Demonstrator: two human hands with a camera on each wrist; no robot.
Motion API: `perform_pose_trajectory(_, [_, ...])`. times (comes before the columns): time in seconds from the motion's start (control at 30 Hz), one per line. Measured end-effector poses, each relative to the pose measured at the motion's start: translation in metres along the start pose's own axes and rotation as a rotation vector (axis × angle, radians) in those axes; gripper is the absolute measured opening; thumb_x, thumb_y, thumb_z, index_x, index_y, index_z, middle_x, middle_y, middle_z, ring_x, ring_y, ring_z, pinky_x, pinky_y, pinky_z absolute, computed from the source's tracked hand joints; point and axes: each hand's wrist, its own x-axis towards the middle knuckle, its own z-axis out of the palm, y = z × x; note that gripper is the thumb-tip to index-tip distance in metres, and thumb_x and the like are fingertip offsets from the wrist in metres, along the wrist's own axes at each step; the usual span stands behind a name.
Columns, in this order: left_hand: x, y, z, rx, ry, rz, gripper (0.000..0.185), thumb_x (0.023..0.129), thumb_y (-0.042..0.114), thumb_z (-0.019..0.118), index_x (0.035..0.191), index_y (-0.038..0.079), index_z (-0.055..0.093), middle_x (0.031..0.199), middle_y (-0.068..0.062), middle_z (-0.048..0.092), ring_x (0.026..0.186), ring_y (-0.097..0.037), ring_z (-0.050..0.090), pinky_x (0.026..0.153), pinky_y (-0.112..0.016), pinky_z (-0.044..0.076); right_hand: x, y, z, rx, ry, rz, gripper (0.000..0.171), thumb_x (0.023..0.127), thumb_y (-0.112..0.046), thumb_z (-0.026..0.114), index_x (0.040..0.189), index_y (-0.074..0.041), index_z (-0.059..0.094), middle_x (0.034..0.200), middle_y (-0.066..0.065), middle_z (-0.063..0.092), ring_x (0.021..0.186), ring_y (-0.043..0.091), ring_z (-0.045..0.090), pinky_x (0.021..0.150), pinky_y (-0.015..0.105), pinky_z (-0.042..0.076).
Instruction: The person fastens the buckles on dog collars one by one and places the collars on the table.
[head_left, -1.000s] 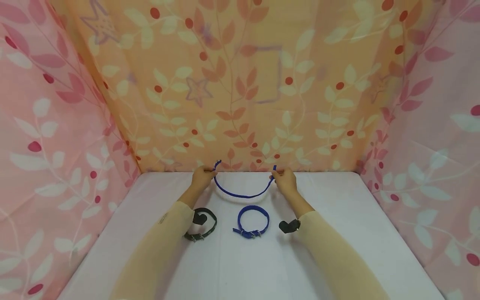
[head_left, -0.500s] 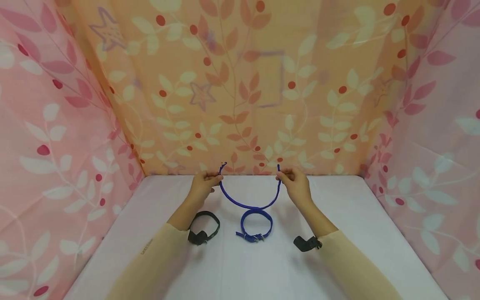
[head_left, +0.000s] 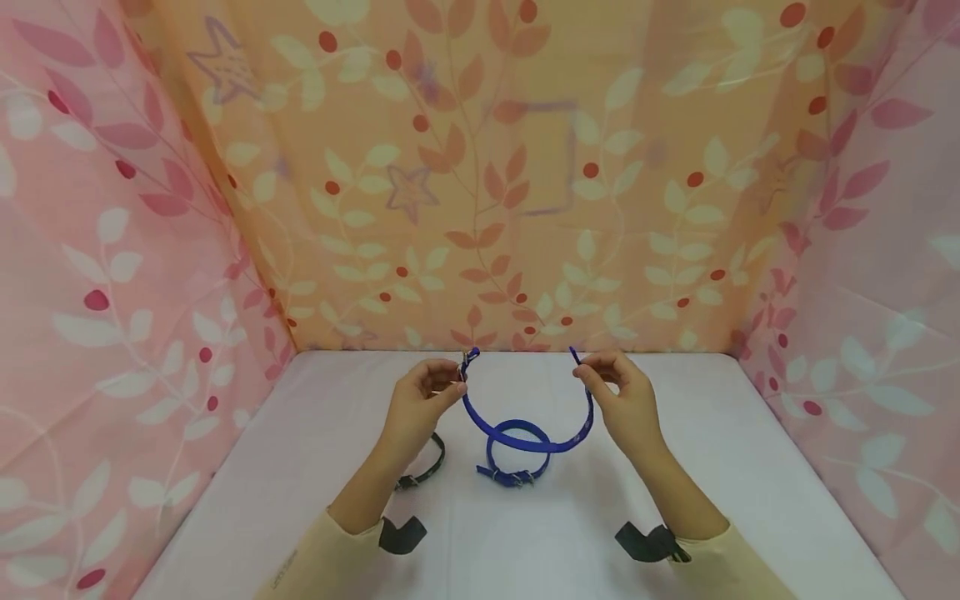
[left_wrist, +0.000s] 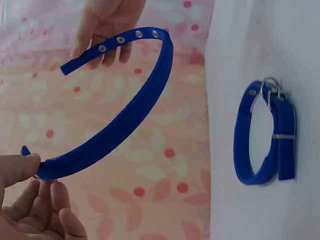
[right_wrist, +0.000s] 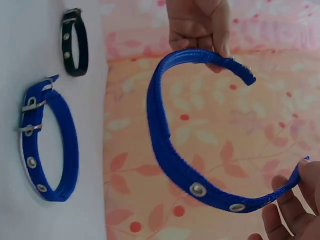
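An open blue collar [head_left: 525, 437] hangs in a U in the middle of the head view, held above the white table [head_left: 750, 467]. The left hand [head_left: 420, 408] pinches its buckle end between thumb and fingertips; the right hand [head_left: 626, 400] pinches the holed tip end the same way. The sag of the strap falls in front of a second, buckled blue collar [head_left: 517, 467] lying flat on the table just below centre. A black collar [head_left: 427, 467] lies left of that one, partly hidden behind the left wrist. Leaf-printed cloth [head_left: 480, 183] in orange and pink walls the table on three sides.
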Motion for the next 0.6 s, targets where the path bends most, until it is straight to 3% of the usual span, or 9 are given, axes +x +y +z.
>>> perform_pose_trajectory(0.13, [-0.025, 0.007, 0.009, 0.054, -0.048, 0.029, 0.035, 0.094, 0.012, 0.075, 0.128, 0.015, 0.068, 0.115, -0.009, 0.072, 0.106, -0.02, 0.065, 0.086, -0.022, 0.055, -0.019, -0.023, -0.009, -0.104, -0.07, -0.121, 0.01, 0.095, -0.024, 0.076, 0.104, -0.022, 0.072, 0.1, -0.009, 0.071, 0.1, 0.006, 0.062, 0.09, 0.021, 0.049])
perform_pose_trajectory(0.33, [-0.052, 0.015, 0.024, 0.14, -0.097, 0.143, 0.04, 0.095, 0.013, 0.074, 0.134, 0.021, 0.065, 0.115, 0.0, 0.07, 0.105, -0.017, 0.066, 0.085, -0.025, 0.055, -0.03, -0.048, -0.015, -0.121, -0.147, -0.436, 0.027, 0.082, -0.004, 0.085, 0.098, -0.024, 0.074, 0.098, -0.01, 0.07, 0.099, 0.009, 0.063, 0.092, 0.017, 0.049])
perform_pose_trajectory(0.6, [-0.067, 0.024, 0.032, 0.215, -0.098, 0.25, 0.05, 0.094, 0.007, 0.074, 0.137, 0.028, 0.059, 0.113, 0.009, 0.066, 0.103, -0.012, 0.063, 0.081, -0.024, 0.055, -0.034, -0.06, -0.012, -0.167, -0.175, -0.509, 0.029, 0.079, -0.007, 0.088, 0.096, -0.026, 0.074, 0.096, -0.013, 0.07, 0.099, 0.008, 0.062, 0.091, 0.016, 0.048])
